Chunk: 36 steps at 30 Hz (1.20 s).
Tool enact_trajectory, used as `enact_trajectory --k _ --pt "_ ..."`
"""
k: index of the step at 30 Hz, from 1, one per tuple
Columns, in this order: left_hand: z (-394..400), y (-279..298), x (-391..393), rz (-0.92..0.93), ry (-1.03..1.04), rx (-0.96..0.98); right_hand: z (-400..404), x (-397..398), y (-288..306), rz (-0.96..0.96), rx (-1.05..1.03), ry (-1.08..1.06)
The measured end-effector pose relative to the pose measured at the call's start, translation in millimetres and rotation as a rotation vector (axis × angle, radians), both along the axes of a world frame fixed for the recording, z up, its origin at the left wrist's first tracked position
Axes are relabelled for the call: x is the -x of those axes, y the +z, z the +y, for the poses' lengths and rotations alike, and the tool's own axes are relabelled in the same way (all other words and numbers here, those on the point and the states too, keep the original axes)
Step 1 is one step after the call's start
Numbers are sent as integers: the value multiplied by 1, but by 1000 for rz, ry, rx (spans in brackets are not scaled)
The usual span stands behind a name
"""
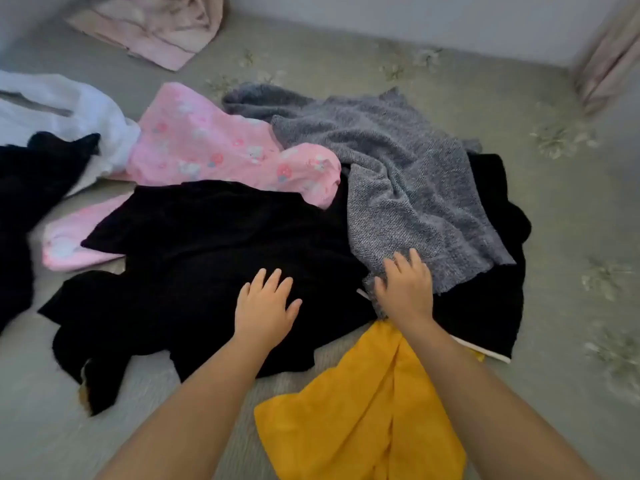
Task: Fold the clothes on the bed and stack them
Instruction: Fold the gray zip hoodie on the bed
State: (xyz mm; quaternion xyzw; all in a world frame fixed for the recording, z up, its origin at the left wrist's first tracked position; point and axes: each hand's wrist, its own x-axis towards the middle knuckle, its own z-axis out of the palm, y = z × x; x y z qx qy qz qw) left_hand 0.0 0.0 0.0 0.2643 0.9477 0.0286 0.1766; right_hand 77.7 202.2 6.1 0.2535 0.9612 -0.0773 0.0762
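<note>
A heap of unfolded clothes lies on the bed. A big black garment is spread across the middle. My left hand rests flat on it with its fingers spread. A grey knit sweater lies crumpled to the right over the black cloth. My right hand lies on the sweater's near corner; whether its fingers grip the knit is not plain. A yellow garment lies near me under my right forearm. A pink printed garment sits behind the black one.
A white garment and another black one lie at the left. A pale pink cloth is bunched at the far left by the wall. A pink curtain hangs at the far right. Bare flowered sheet shows on the right.
</note>
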Motion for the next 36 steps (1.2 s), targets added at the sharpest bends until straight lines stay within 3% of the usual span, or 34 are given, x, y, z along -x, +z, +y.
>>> enact_trajectory --k 5,10,12,15,24,28,30,33,36 --pt "17 -75 30 21 -137 -89 19 43 -45 15 -89 -35" --pt "17 -127 44 -33 -226 53 31 53 -80 59 -158 -107" --pt "18 -130 46 -40 -249 83 29 49 -80 162 -131 -140" --pt "22 -115 48 -94 -260 121 26 30 -67 410 -178 -139" --pt "101 0 6 60 -375 -293 13 -65 30 539 -92 -232" --pt "143 32 -28 120 -416 -304 13 -137 79 593 -59 -219" --pt "157 37 -51 102 -453 -228 17 -185 85 535 -1 -250" --pt "160 34 -84 68 -426 -80 26 -240 73 259 163 -323" --pt "145 26 -102 71 -336 -16 42 -237 49 165 179 -291"
